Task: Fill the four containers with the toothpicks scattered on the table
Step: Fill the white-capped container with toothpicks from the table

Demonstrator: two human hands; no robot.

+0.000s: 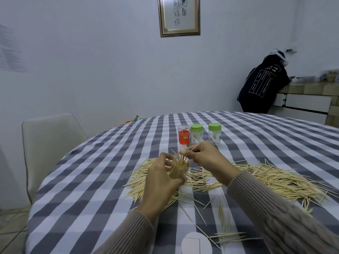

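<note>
Left hand gripped clear jar packed with toothpicks; right hand pinched 1 toothpick mid-shaft. Toothpicks looked light, stiff, snappable.

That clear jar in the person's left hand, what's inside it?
The clear jar is packed with upright toothpicks, some poking above its rim. The left hand wrapped round it hides its bottom.

A framed picture hangs on the far wall. A pale chair stands left of the checked tablecloth. At far right, a person in a dark jacket leans on a counter.
</note>
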